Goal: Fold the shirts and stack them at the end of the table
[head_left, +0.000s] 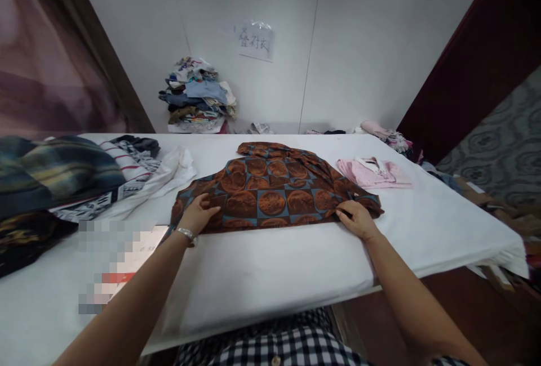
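Observation:
A brown shirt [273, 202] with a print of orange-brown discs and blue squares lies on the white table in front of me, its front edge running straight across. Part of it is turned over at the far side. My left hand [198, 214], with a silver bracelet at the wrist, is at the shirt's left front part, fingers curled on the cloth and thumb stretched to the right. At the right front edge, my right hand [357, 219] pinches the fabric between thumb and fingers. The fingertips of both hands are partly hidden.
A folded pink garment [376, 173] lies to the right of the shirt. Heaped clothes [76, 169] cover the table's left side, beside a pixelated flat item [122, 264]. Behind the table rises a stack of clothes [198, 96], near a paper sign [256, 42] on the wall.

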Motion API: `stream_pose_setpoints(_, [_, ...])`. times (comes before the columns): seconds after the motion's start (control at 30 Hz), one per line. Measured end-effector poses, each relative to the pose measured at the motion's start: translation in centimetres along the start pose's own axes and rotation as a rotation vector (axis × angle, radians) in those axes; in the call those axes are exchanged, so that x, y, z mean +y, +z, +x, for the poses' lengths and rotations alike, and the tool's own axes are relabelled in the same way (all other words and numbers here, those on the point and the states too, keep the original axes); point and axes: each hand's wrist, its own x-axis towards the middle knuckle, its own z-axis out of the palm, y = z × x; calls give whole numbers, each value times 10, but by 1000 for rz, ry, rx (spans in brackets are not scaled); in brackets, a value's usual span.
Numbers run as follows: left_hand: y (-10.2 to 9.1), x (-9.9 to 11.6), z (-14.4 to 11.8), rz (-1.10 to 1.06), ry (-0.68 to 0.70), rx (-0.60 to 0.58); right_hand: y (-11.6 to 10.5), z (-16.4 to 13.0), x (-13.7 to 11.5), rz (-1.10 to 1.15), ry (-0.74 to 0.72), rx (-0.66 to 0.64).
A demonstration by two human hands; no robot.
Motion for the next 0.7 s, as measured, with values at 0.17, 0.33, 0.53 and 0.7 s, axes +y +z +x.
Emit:
stream_pose_setpoints(0.17, [-3,-2,6,417,271,81,-5,1,-3,-74,52,36])
stream_pose_setpoints(0.33, [-7,-14,4,684,372,-2,-4,0,4,-156,210,85])
stream_pose_setpoints(0.53, [-4,-11,-23,709,719,29,-10,-7,29,-128,389,415])
stream_pose_setpoints(0.7, [-3,-24,-25,706,705,-197,-14,-23,68,-138,811,714])
